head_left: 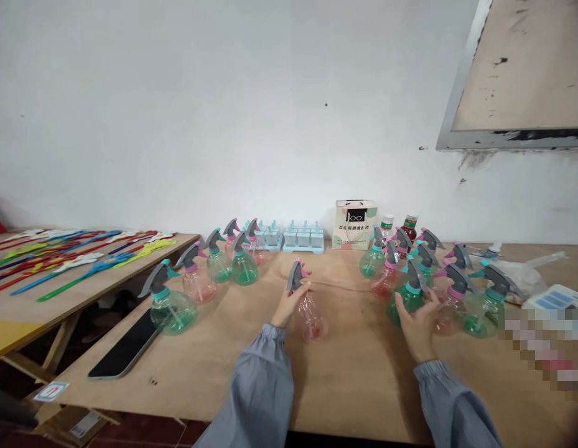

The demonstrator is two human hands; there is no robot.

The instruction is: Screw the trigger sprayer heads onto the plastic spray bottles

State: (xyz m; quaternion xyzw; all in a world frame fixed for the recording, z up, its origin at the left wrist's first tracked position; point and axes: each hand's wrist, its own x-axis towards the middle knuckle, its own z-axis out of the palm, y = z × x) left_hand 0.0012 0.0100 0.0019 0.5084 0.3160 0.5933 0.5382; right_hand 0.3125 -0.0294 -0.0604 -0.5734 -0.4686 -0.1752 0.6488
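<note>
My left hand is closed around the neck of a clear pink spray bottle with a grey and pink trigger head. This bottle stands upright near the middle of the table, tilted little if at all. On the right, my right hand is at a green spray bottle, its thumb and fingers apart on either side of the neck. Whether it touches the bottle I cannot tell. Close by its fingers is another pink spray bottle, with a pale green spray bottle further right.
Several spray bottles stand on the left, one pale green beside a black phone. Light-blue moulds, a paper bag and capped bottles line the wall. Colourful plastic sticks cover the left table.
</note>
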